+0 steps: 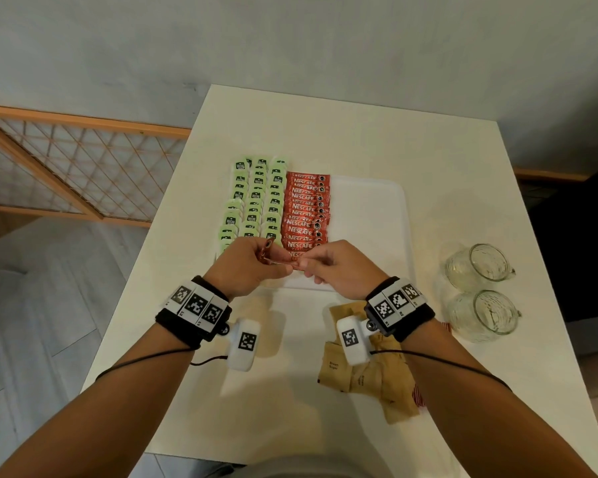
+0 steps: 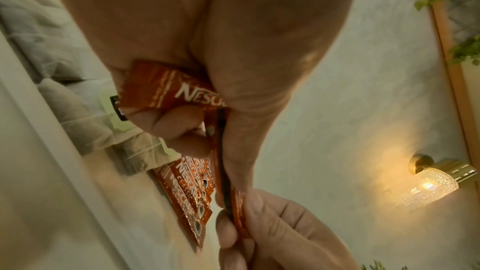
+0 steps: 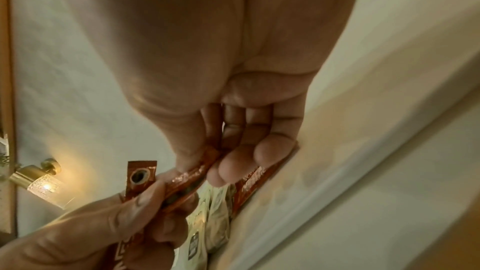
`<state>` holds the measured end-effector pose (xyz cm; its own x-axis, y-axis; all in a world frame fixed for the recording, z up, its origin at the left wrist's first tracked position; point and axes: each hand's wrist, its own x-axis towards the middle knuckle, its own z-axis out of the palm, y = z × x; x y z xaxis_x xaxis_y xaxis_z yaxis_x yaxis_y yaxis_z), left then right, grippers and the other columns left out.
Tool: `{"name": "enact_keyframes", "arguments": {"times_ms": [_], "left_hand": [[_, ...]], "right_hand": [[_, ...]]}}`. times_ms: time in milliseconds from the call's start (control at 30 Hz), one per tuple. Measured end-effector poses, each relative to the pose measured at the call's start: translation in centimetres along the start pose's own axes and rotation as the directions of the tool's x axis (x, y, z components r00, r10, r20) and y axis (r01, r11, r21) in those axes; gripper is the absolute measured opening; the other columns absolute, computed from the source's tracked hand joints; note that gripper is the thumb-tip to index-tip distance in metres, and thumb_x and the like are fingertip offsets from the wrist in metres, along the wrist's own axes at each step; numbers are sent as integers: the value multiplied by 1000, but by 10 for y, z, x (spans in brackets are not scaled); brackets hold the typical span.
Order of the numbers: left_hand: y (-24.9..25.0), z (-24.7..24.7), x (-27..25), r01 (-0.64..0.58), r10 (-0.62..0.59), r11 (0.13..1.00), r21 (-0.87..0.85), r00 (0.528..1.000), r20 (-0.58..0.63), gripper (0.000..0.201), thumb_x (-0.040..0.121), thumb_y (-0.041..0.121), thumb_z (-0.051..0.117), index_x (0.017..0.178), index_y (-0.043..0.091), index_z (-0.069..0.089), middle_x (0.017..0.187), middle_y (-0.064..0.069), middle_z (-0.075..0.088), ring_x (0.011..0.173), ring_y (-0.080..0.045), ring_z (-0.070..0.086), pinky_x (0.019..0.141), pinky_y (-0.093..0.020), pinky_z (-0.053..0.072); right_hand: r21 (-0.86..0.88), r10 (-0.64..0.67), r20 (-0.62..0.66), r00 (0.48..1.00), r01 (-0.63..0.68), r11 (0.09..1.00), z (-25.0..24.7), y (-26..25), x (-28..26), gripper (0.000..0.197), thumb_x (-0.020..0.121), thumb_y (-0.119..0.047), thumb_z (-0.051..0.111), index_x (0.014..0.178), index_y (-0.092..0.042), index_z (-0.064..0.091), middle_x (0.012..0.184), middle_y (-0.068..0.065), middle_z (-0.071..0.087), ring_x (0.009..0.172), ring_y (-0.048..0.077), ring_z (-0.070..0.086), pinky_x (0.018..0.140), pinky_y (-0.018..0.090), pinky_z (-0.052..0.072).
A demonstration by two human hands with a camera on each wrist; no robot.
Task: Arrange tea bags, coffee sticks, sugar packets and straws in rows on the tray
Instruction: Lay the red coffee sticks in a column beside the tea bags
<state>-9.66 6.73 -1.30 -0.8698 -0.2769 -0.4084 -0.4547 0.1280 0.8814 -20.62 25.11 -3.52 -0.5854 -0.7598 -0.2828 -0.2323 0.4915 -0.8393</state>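
A: Where is the coffee stick?

B: A red foil coffee stick (image 1: pixel 279 263) is held edge-up between both hands, long axis running left to right, just on the near side of the red coffee-stick row (image 1: pixel 306 215) on the white plastic tray (image 1: pixel 377 215). The left hand (image 1: pixel 246 267) pinches a small bundle; the right hand (image 1: pixel 339 267) pinches one stick's end and is nearer the row.

A: Counts?

B: Three columns of green tea bags (image 1: pixel 256 198), roughly a dozen red sticks, overlapped. A heap of brown paper sugar packets (image 1: pixel 363 377) lies on the surface behind the right grip; two glass mugs (image 1: pixel 477 291) to its right.
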Motion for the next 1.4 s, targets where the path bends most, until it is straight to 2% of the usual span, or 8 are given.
{"name": "enact_keyframes", "arguments": {"times_ms": [200,367,633,733,900,1167,1300,1400], "left_hand": [[-2,-7,1,43,-42,999,-29,999,26,25,80,2,80,100,14,73,98,-10,76,77,-17,65,72,-34,55],[-2,-7,3,27,-27,999,-18,999,18,21,83,4,79,95,19,71,87,-12,69,71,-22,55,62,-30,49],[-6,-3,4,59,-59,998,-18,998,-14,12,89,10,73,99,14,69,79,-3,64,66,-14,55,62,-27,48],[0,-4,2,128,-129,989,-73,991,-16,9,93,10,61,98,5,67,82,-7,61,63,-15,49,61,-27,43],[11,-9,-2,213,-225,965,-152,972,-65,32,97,17,43,103,-1,69,83,-8,66,64,-18,53,55,-25,41],[8,-13,-5,211,-218,967,-141,975,-40,41,86,-7,35,102,-5,72,79,-7,62,69,-18,50,63,-25,45],[3,-15,-7,149,-149,987,-50,989,3,42,90,-6,40,100,9,78,73,1,70,65,-12,54,63,-22,50],[-2,-16,-5,126,-125,991,-35,992,26,38,91,-8,47,110,10,75,86,-10,74,66,-13,56,63,-22,50]], "right_hand": [[63,-10,-78,997,15,998,-4,3,0,15,94,-17,72,108,-19,75,88,-3,73,80,10,66,86,34,57],[-2,-16,-74,997,16,1000,-5,2,-3,11,96,-24,69,103,-21,76,89,-1,74,83,14,67,85,33,57],[-130,-25,-115,993,10,991,-8,4,-2,8,95,-24,69,100,-23,77,86,-15,70,77,-4,61,69,6,42],[-126,16,-143,990,-34,991,-9,11,1,4,94,-21,71,95,-22,75,79,-11,69,74,3,63,72,17,48],[-184,85,-140,987,-110,977,-8,20,7,3,91,-22,74,89,-24,74,83,-7,73,82,14,69,85,40,58],[-248,103,-179,979,-146,958,-3,16,16,8,88,-25,77,82,-27,71,84,-8,71,83,14,66,84,40,57],[-265,130,-182,975,-176,948,-3,14,19,14,87,-28,78,83,-26,65,81,-12,63,82,14,62,81,37,55],[-291,135,-206,969,-192,937,-2,15,19,22,87,-31,78,84,-26,57,84,-11,60,83,16,61,79,35,52]]}}
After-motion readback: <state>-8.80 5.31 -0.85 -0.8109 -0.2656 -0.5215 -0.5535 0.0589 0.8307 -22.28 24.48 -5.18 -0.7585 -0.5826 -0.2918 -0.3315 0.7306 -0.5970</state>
